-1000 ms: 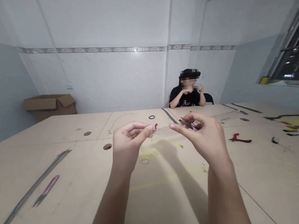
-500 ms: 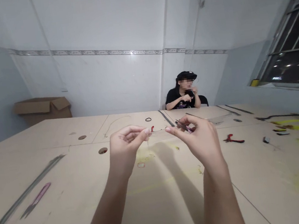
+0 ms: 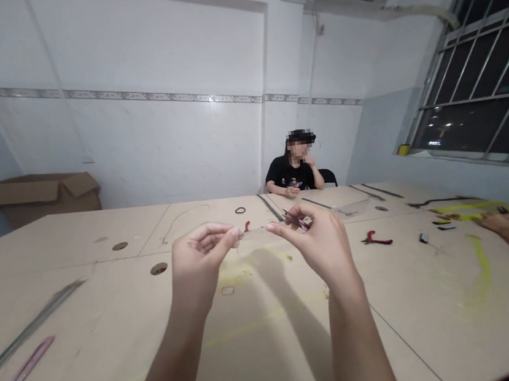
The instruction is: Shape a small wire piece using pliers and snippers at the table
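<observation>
In the head view, our left hand [image 3: 205, 246] pinches a thin strand [image 3: 252, 230] above the middle of the bench [image 3: 127, 329]; our right hand [image 3: 318, 235] grasps small snips [image 3: 296, 219], its thumb tip by the strand's end, and we cannot tell whether it grips the strand too. Pink scissors [image 3: 21, 376] lie toward the bench's left edge, red pliers [image 3: 379, 240] toward its right. A person [image 3: 294, 173] sits at the far edge.
</observation>
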A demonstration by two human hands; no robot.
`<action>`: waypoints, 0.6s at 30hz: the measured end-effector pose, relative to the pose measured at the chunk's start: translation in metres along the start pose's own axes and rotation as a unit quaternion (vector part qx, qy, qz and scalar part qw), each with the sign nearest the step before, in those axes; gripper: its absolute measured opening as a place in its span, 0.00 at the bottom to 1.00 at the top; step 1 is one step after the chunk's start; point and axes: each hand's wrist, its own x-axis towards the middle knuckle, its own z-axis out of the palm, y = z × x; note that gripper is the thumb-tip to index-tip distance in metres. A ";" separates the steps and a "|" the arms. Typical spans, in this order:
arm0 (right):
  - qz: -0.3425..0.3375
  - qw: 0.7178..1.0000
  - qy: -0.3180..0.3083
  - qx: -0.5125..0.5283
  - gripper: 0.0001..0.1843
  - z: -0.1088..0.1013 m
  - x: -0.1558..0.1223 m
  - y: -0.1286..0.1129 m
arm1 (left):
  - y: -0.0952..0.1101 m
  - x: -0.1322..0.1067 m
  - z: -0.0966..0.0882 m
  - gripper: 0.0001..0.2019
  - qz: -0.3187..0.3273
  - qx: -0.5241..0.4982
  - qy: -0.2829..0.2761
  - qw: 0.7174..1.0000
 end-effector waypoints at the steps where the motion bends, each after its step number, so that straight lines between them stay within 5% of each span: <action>1: -0.003 1.000 -0.001 -0.002 0.26 0.000 0.000 0.001 | 0.000 0.000 0.000 0.07 0.000 -0.001 -0.001 1.000; 18: 0.010 1.000 -0.011 -0.022 0.28 0.003 0.001 -0.001 | 0.002 0.000 0.001 0.08 0.000 0.001 0.014 1.000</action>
